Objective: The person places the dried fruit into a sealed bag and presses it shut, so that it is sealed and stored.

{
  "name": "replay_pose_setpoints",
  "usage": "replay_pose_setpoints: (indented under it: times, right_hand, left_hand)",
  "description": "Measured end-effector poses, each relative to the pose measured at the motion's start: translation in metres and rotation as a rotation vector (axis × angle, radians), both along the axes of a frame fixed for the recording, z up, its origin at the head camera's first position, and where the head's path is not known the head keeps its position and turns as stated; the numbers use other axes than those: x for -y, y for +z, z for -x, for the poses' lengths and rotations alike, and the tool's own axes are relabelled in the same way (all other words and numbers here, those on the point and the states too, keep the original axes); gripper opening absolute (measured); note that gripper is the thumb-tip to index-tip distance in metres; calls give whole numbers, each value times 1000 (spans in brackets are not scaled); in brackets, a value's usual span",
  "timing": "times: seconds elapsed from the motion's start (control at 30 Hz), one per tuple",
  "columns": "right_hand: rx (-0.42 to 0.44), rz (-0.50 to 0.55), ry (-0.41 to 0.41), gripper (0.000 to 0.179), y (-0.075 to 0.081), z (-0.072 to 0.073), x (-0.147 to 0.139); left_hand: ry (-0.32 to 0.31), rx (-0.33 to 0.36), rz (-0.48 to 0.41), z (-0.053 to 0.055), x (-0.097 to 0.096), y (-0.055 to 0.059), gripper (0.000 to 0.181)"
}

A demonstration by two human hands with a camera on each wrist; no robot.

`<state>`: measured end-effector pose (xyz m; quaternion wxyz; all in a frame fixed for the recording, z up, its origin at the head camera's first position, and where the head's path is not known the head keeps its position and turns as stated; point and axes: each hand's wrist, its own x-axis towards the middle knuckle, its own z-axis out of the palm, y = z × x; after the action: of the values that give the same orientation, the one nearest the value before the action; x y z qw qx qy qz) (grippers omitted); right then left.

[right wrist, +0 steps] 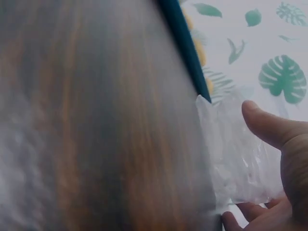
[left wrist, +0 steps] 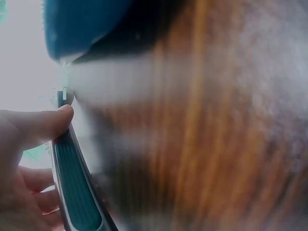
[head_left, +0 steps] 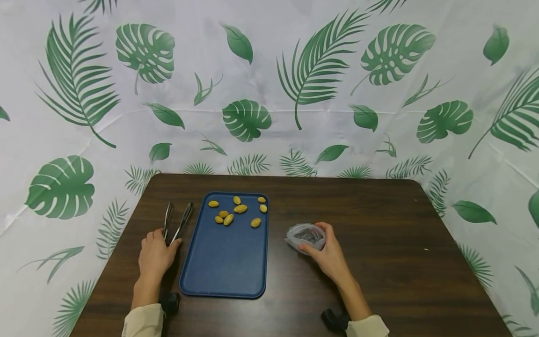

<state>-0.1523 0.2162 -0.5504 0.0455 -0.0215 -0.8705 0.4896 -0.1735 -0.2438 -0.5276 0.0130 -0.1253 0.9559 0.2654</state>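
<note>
Cream sleeve cuffs (head_left: 143,321) are sitting nearest the camera, bottom edge, with a black wrist device (head_left: 170,304) showing by each. Left hand (head_left: 156,255) is gripping metal tongs (head_left: 182,223) at the handle end; left wrist view is showing the thumb pressing near the top of a green grip panel (left wrist: 77,187). Tong arms are standing apart, pointing away from the person, just left of the navy tray (head_left: 225,262). Right hand (head_left: 330,255) is holding a clear plastic bag (head_left: 309,235) between thumb and fingers, right of the tray and apart from it, mouth gaping upward. Can't tell if the bag's base is touching the wood-grain table (head_left: 391,262). Nine yellow oval pieces (head_left: 240,208) are lying over the tray's far half, three bunching together; possibly nuts or small fruit, too small to call. Leaf-print backdrop (head_left: 261,79) is hanging behind the table. Both wrist views are blurring the tabletop.
</note>
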Motion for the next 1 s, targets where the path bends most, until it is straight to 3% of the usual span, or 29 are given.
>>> replay_pose_setpoints:
  times: [0.47,0.77,1.0]
  right_hand:
    - [-6,84,-9,81,-11,-5,-1]
    - [-25,93,-11,85,-14,-5,-1]
    - [-13,104,-16,84,-15,-5,-2]
  left_hand:
    - [22,34,-10,1,-2,-1,81]
    - [52,37,-25,4,-6,1,72]
    - [51,2,-22,2,-6,3,64]
